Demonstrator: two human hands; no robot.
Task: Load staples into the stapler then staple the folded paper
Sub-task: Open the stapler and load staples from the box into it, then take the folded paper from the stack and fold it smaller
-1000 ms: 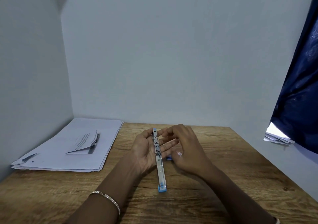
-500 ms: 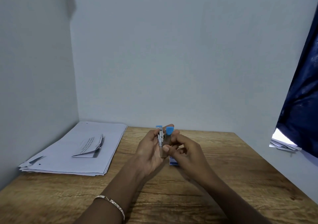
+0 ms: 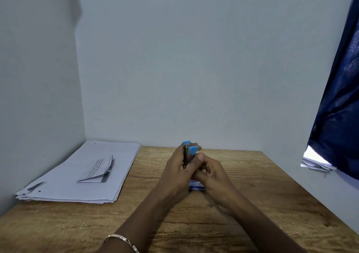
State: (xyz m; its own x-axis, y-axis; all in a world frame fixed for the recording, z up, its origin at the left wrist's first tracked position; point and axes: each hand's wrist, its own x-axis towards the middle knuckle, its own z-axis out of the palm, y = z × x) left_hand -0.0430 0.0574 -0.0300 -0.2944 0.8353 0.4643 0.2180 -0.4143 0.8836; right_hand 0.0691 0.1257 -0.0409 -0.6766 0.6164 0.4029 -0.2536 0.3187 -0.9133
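A small metal stapler [image 3: 186,152] with blue plastic ends stands nearly upright above the middle of the wooden table [image 3: 262,204]. My left hand [image 3: 175,172] grips its body from the left. My right hand [image 3: 210,172] presses against it from the right, thumb on the lower part of the blue top piece. The two blue ends are close together. A folded paper [image 3: 98,170] with printed text lies on a stack of white sheets [image 3: 64,182] at the left. A small blue and white staple box [image 3: 196,186] lies on the table, mostly hidden under my hands.
Pale walls close the table in at the back and left. A dark blue curtain [image 3: 338,101] hangs at the right, with a few papers [image 3: 315,164] on a ledge beneath it. A bracelet [image 3: 122,241] circles my left wrist.
The stapler was laid out fully open in my left palm. It has been folded together and raised upright, with both hands now closed around it.
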